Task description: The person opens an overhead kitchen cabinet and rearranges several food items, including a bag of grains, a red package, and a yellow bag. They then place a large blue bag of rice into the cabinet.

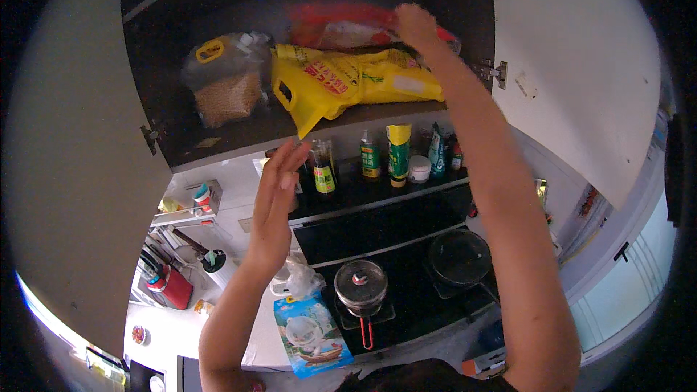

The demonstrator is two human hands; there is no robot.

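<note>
My right hand reaches into the wall cabinet, its fingers closed at the upper right edge of a red plastic bag. The bag has a clear part, and blur hides its contents. Just in front of it lies a yellow bag with a cut-out handle and printed writing, one corner hanging over the shelf edge. My left hand is raised below that corner, empty, its fingers stretched upward. Left of the yellow bag leans a clear bag with a yellow handle, partly filled with tan grains.
Both cabinet doors stand open. Several bottles line the ledge beneath. On the black hob sit a lidded saucepan and a dark lidded pan. A blue package lies on the counter, with a red blender farther left.
</note>
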